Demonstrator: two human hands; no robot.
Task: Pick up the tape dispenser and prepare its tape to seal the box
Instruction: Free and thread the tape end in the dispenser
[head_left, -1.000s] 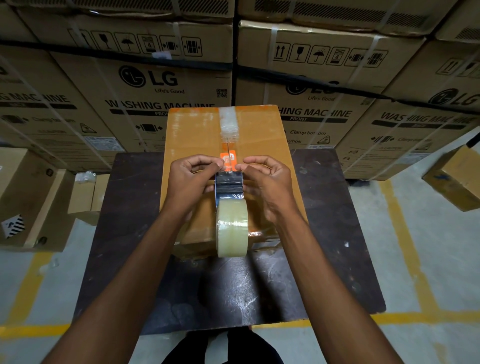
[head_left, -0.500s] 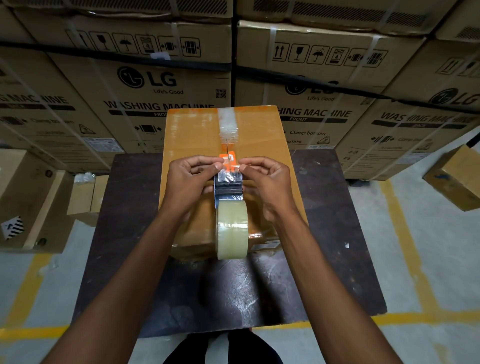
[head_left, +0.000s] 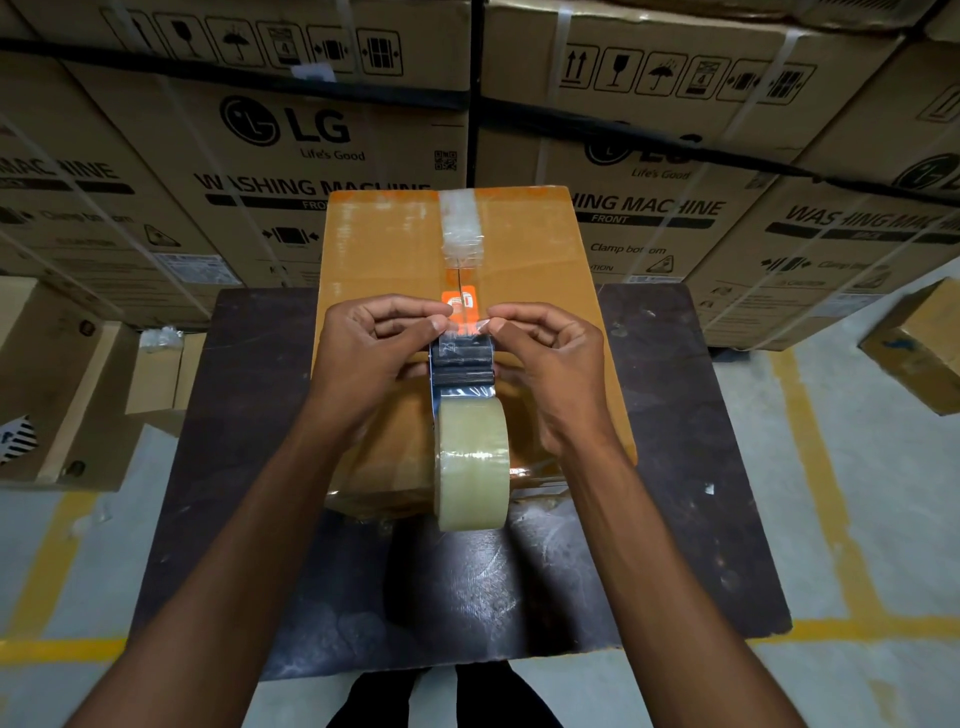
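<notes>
tape dispenser (head_left: 464, 364) above box (head_left: 524, 270); left hand (head_left: 371, 358) and right hand (head_left: 545, 364) pinching tape end (head_left: 470, 327) | risk: thin film folds, sticks to itself or fingers

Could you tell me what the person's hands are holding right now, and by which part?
Both hands, left hand and right hand, hold the tape dispenser at its front end, fingertips pinching the loose clear tape end above the box.

Orange-brown box (head_left: 395, 249) with clear glossy tape strip (head_left: 460, 223) and orange-white sticker (head_left: 461, 301), yellowish translucent tape roll (head_left: 471, 462) on black dispenser (head_left: 461, 358), dark scuffed brown worktop (head_left: 675, 415), grey floor (head_left: 883, 519) with yellow lines, tan cartons (head_left: 260, 156) printed black.
</notes>
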